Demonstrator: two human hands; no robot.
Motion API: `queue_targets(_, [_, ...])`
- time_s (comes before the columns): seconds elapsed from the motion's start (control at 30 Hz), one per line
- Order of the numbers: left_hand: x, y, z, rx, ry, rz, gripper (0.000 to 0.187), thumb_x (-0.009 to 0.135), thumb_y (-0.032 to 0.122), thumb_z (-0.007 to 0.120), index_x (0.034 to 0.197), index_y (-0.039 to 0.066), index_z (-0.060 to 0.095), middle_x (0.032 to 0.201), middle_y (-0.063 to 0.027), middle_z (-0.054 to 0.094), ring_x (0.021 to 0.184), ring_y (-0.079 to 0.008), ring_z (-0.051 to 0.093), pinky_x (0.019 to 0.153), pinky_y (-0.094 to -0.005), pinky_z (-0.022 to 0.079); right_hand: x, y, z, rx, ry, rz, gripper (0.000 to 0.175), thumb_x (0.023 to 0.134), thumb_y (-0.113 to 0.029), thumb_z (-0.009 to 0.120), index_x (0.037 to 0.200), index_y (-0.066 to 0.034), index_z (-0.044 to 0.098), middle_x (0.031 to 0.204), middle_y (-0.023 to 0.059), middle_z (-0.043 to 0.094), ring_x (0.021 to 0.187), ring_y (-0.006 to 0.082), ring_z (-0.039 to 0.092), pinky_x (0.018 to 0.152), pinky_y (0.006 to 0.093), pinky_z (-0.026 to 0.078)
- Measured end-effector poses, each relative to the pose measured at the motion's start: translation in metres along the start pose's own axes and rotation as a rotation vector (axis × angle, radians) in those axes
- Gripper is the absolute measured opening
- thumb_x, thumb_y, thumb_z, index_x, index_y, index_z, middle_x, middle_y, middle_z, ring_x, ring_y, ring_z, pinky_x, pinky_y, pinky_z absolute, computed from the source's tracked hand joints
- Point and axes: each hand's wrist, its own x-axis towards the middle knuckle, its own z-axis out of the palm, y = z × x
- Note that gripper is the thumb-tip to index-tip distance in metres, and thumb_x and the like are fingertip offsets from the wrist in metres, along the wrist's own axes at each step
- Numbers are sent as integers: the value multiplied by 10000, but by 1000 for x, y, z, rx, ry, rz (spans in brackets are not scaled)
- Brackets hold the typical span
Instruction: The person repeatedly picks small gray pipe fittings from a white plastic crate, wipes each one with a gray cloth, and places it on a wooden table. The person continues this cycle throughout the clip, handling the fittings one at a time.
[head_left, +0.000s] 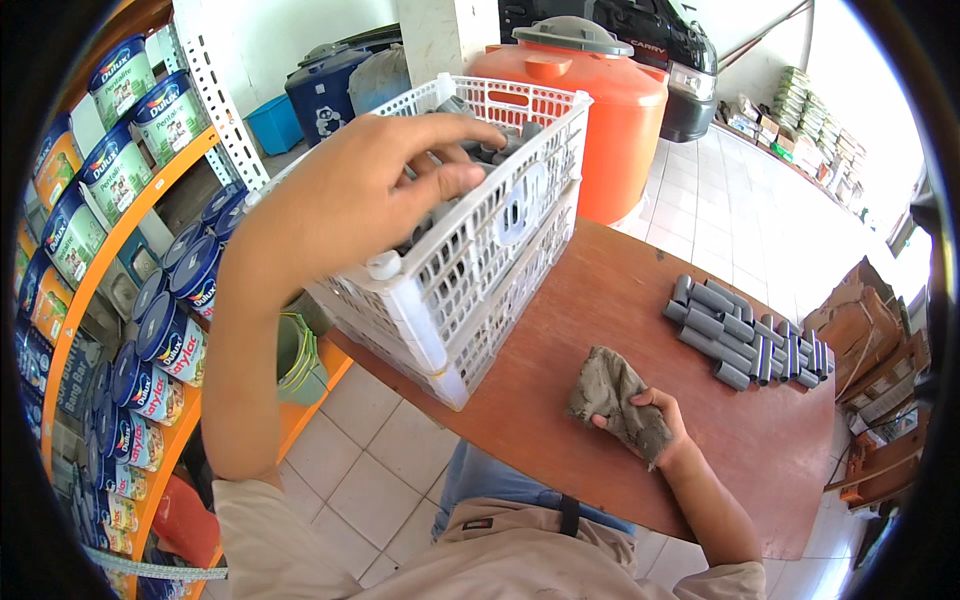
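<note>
My left hand (375, 180) reaches over the rim of the upper white plastic crate (495, 210), its fingers spread above grey plastic pipe fittings (517, 139) inside. Whether the fingertips touch a fitting cannot be told. Another white crate (487, 337) is under it, on the reddish-brown table (555, 315). In my right hand (664, 424) is a worn grey-brown cloth (615, 397), pinched between thumb and fingers over the table's near part. Many grey pipe fittings (720, 330) lie in close rows on the right side of the table.
Shelves with paint tubs (172, 330) rise at the left, green buckets (300, 352) near the crates. Behind the crates stands a large orange tank (615, 135), with a dark vehicle (675, 67) beyond. Cardboard boxes (862, 322) are past the table's right end.
</note>
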Motion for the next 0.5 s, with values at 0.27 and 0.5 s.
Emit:
queue_targets(0.27, [57,-109,-13,340,-419,-110,439,1013,209,692,1425,73,630,1212,-167,727,1035,-272,716,923,-414,564,-1,4,3,-93,27,-17,758,869,-41,501,1613,-20,358,1528,251,504,1361,454,544,1151,582,489])
queue_targets(0.5, [104,-138,-3,442,-557,-95,495,952,178,753,1418,62,634,1238,-155,730,1048,-312,724,946,-439,565,-1,4,7,-69,136,-24,728,856,-44,507,1576,1,410,1474,255,557,1316,454,580,1110,602,515])
